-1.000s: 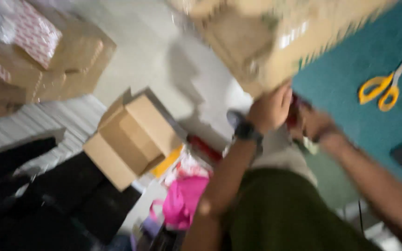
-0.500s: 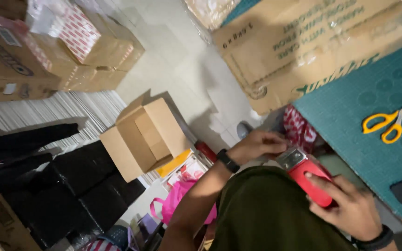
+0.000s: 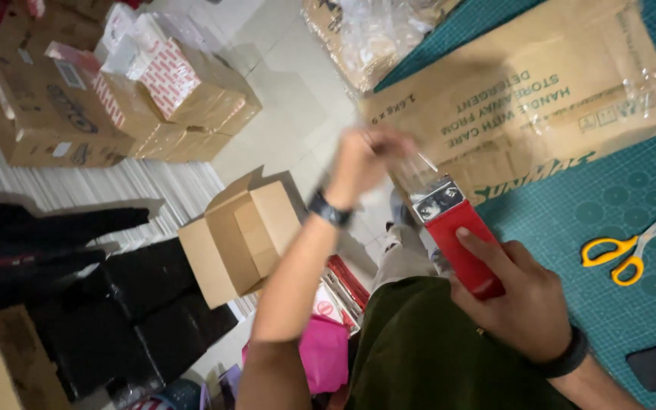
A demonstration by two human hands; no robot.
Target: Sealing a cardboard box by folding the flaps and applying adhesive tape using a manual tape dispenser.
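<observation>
Head view: right hand [image 3: 521, 300] clasps red tape dispenser [image 3: 457, 231] beside flattened brown cardboard box [image 3: 525, 99] on teal desk [image 3: 609, 205]; left hand [image 3: 366, 156] pinches clear tape end, blurred; pulling stage; laying it down needs tension

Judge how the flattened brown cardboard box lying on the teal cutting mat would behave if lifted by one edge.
The flattened brown cardboard box looks broad and thin, so it is probably light but would likely sag or fold along its creases. The clear tape wrinkled at its right end suggests slick patches there. Lying flat on the teal cutting mat, it should slide rather than tip.
</observation>
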